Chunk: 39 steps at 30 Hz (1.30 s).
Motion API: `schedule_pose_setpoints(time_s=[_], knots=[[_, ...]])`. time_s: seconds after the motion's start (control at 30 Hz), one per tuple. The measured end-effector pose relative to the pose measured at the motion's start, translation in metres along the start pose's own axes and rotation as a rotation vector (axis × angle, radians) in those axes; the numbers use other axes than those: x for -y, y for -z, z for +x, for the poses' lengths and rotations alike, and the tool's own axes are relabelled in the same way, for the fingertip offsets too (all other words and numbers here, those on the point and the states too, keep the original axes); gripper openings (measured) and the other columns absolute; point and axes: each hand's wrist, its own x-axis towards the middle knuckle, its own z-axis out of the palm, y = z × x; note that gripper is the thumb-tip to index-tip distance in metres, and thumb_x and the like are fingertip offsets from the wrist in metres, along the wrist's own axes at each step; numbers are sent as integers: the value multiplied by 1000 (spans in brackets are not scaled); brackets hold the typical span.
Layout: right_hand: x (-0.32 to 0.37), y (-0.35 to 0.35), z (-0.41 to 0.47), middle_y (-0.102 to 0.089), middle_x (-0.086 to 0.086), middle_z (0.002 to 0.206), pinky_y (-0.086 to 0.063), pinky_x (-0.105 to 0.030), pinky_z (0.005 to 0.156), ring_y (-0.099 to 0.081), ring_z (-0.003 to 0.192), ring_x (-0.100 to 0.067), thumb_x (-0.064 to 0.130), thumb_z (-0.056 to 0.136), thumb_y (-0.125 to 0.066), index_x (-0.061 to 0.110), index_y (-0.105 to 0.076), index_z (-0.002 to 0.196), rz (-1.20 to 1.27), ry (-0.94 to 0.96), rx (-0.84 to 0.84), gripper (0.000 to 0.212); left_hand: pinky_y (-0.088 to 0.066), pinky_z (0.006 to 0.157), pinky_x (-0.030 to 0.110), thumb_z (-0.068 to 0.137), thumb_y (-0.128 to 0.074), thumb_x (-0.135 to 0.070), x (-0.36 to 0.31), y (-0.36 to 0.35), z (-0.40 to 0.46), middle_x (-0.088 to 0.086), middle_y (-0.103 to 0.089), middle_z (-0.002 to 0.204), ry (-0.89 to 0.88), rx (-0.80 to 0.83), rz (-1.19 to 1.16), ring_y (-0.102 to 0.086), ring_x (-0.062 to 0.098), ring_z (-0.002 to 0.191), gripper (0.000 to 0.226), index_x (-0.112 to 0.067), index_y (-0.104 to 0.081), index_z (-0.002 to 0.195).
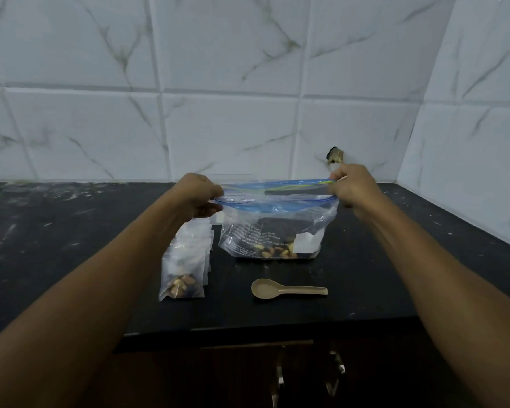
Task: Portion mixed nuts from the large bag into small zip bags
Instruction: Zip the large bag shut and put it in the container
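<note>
The large bag (273, 228), standing mid-counter, is gripped at its zip ends by the left hand (199, 197) and right hand (352, 188) (mouth apparently being opened). Next, the spoon (287, 288) nearby must be taken.

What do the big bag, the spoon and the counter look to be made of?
Big bag: thin clear plastic film, glossy and wrinkled, with a blue zip strip; the nuts show through it. Spoon: smooth matte beige, probably plastic or a fibre composite; the look leaves it open. Counter: dark polished stone, likely granite, with faint speckles and pale smears.
</note>
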Motion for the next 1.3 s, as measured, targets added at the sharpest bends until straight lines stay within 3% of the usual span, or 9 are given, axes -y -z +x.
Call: schedule_pose_setpoints(time_s=[0.23,0.33,0.4,0.53,0.7,0.77,0.9,1.1,1.3], knots=[[20,16,4,-60,-8,79,-59,-34,54,-62,67,-26,-5,81,-63,13,-61,75,-29,-22,68,19,-44,35,18,90,-56,4,-18,3,8,15,-57,76,-56,-130,16,-63,15,37,23,-10,-46,74],[23,24,-3,-63,-16,78,-55,-25,42,-65,53,-21,2,91,-57,6,-61,91,-58,-181,284,6,-39,39,16,92,-65,-10,-24,12,3,5,-52,77,83,11,90,-63,11,41,20,-11,-48,81],[25,32,-2,-65,-19,78,-54,-24,42,-65,45,-17,3,91,-55,2,-59,100,14,-214,283,10,-41,45,19,90,-69,-23,-27,21,-1,2,-55,75,152,133,135,-65,10,48,21,-12,-53,84],[21,33,-4,-63,-18,105,-59,-30,61,-66,72,-22,8,88,-65,5,-59,108,329,-225,399,21,-49,42,18,93,-64,-27,-22,24,-2,2,-68,64,208,238,60,-70,12,54,20,-10,-56,89],[34,26,-9,-54,-8,131,-42,-33,87,-54,114,-27,47,81,-71,11,-53,131,-489,197,251,64,-43,42,14,95,-62,-21,-16,16,0,-4,-63,52,169,164,6,-66,8,46,14,-14,-56,85],[54,13,-20,-50,-5,141,-40,-36,100,-49,126,-25,50,77,-72,16,-48,136,-484,390,207,72,-42,43,15,94,-65,-21,-18,13,-1,-4,-63,52,155,151,-35,-65,8,46,14,-14,-57,84],[90,-38,-38,-43,-2,149,-33,-41,109,-43,133,-26,51,78,-71,22,-34,147,-618,641,397,83,-43,47,19,93,-66,-24,-15,5,-10,0,-61,64,124,141,-137,-62,10,52,16,-12,-58,86],[96,-93,-25,-67,-4,108,-45,-35,83,-59,97,-22,39,81,-73,17,-63,109,-635,687,360,37,-49,59,23,96,-60,-36,24,5,-19,4,-61,84,55,173,-455,-59,13,67,26,-11,-62,102],[98,-84,-19,-66,-3,83,-41,-23,62,-58,73,-13,24,78,-78,10,-71,87,-407,615,391,18,-55,66,28,99,-55,-16,41,-4,-17,14,-62,109,70,264,-201,-65,21,87,20,-11,-58,118]])
